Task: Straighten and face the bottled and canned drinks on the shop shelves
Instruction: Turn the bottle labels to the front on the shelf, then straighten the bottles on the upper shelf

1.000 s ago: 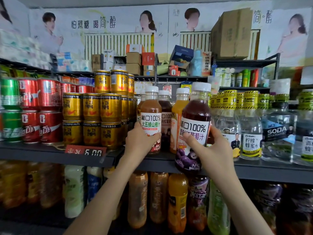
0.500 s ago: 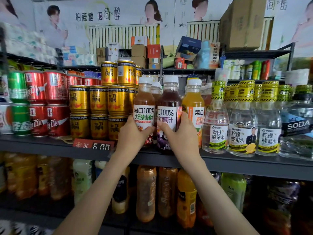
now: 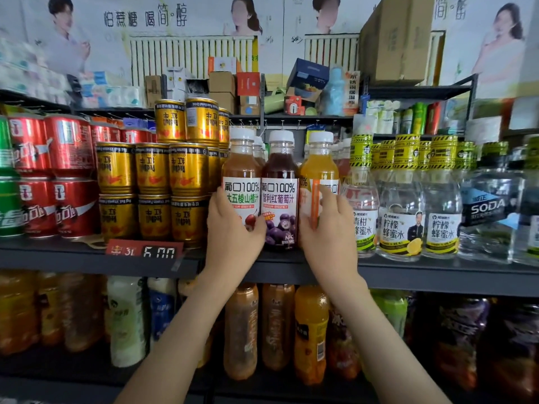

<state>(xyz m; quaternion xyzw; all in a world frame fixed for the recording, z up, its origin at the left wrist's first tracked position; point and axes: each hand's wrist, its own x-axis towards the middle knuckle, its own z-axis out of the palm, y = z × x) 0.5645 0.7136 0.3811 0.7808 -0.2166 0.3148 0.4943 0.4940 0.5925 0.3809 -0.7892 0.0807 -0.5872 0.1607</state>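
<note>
Neatly upright, white-capped juice bottles (image 3: 279, 199)

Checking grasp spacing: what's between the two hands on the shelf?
In the head view, the grape juice bottle stands upright between them: left hand grips the reddish-brown juice bottle beside it, right hand the orange juice bottle.
</note>
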